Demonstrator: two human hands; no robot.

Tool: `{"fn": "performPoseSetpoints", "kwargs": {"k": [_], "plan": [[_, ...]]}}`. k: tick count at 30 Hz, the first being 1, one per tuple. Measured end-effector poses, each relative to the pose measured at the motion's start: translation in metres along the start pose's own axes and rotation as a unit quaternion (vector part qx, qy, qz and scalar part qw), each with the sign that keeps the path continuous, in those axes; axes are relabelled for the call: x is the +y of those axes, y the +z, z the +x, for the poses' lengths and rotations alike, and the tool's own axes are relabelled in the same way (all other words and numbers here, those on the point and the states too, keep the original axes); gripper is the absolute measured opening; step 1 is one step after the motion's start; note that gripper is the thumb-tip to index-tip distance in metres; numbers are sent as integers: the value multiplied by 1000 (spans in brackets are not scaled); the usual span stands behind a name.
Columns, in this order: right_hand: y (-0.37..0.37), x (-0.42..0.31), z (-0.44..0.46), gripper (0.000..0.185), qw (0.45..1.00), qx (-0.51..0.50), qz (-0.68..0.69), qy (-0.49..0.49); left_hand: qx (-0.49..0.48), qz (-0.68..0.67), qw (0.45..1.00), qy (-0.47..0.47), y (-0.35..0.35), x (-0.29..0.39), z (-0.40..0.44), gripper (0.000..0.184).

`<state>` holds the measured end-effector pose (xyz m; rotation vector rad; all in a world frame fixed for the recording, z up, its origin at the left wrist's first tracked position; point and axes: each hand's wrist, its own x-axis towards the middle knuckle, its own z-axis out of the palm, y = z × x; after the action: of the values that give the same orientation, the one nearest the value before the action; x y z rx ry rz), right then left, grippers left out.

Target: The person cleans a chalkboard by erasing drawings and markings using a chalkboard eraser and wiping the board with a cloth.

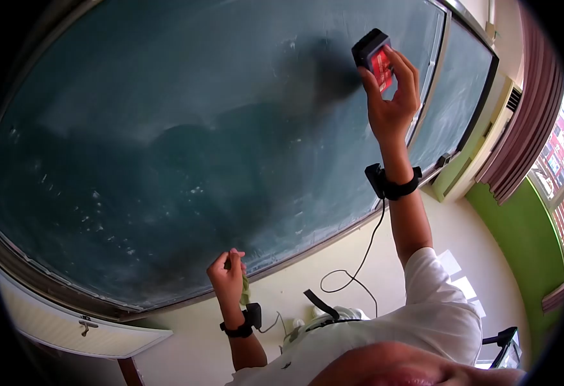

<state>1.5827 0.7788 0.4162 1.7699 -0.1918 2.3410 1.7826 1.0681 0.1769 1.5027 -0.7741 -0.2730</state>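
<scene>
My right hand (394, 96) is raised at the upper right, its fingers wrapped round a board eraser (380, 64) with a dark pad and a red label. The eraser is at the green chalkboard (230, 154), which carries pale chalk smears and small white specks. Lower down, near the board's bottom edge, my left hand (228, 273) is closed on a greenish cloth (245, 289) that hangs below the fingers. Each wrist wears a black strap with a small device and a cable.
A side board panel (455, 96) stands at the right, with a maroon curtain (529, 96) and a window (562, 154) beyond. A metal ledge (333, 238) runs under the board. A loose cable (367, 257) dangles from my right wrist. At the lower left is a cream cabinet door (76, 321).
</scene>
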Motion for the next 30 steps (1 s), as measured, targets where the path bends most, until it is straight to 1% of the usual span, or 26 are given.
{"fn": "performPoseSetpoints", "kwargs": {"k": [1,2,4,5,6,7,8,9,11,12,13,14,16,17,18,19,20,21,22,23,24,25,26,27,29,30], "plan": [[6,-5,13,47,999,-24,-14,-33,-4,-8,1000,-11,3,3,-2,29],[18,-12,19,48,999,-36,-19,-35,-8,-13,1000,-26,3,4,-3,29],[34,-39,21,51,985,-131,18,-110,-11,-34,999,-11,8,9,-3,30],[40,-56,18,52,969,-190,53,-150,-21,-54,998,4,12,11,-2,31],[45,-71,8,48,946,-254,71,-190,-18,-60,998,8,15,14,-2,29],[49,-79,0,48,947,-250,68,-191,-20,-59,998,13,18,9,0,29],[52,-83,-9,49,903,-289,67,-312,17,-3,999,48,23,-2,3,28],[53,-85,-13,49,841,-325,64,-427,53,52,994,81,26,-10,6,27],[52,-69,0,50,844,-316,60,-429,45,76,993,82,24,-16,6,25],[52,-56,10,52,846,-306,60,-433,42,92,989,106,24,-17,5,25],[50,-40,25,52,870,-284,38,-400,39,106,985,128,24,-19,4,25],[48,-24,39,52,893,-263,17,-366,36,101,986,127,23,-23,1,25],[45,15,60,46,946,-179,-65,-262,1,81,995,64,25,-32,-6,25],[45,35,68,43,965,-132,-85,-208,18,78,989,124,29,-43,-6,25],[46,60,74,44,979,-79,-82,-167,10,88,989,115,28,-37,-7,25],[46,78,80,42,991,-42,-88,-95,-1,104,989,107,25,-27,-10,26],[43,73,86,41,990,-22,-125,-68,18,53,991,121,28,-24,-13,27],[45,70,87,41,990,-13,-125,-67,21,50,991,119,27,-23,-15,27],[47,67,84,41,992,-17,-123,-36,19,40,992,116,27,-22,-15,27],[53,47,81,42,992,-20,-121,-4,16,30,993,114,27,-20,-14,27],[64,18,80,42,992,-52,-111,-42,15,31,993,114,29,-21,-14,27],[76,-18,79,42,988,-84,-103,-79,-2,21,996,92,32,-24,-15,27],[88,-59,73,44,986,-163,-17,-42,-21,12,997,71,36,-25,-15,27],[101,-88,67,46,970,-177,-40,-160,-26,16,997,73,39,-26,-14,27],[115,-138,52,48,932,-252,36,-258,-55,28,993,102,52,-25,-15,27],[120,-148,43,48,933,-251,32,-256,-50,6,990,133,59,-22,-15,27]]}}
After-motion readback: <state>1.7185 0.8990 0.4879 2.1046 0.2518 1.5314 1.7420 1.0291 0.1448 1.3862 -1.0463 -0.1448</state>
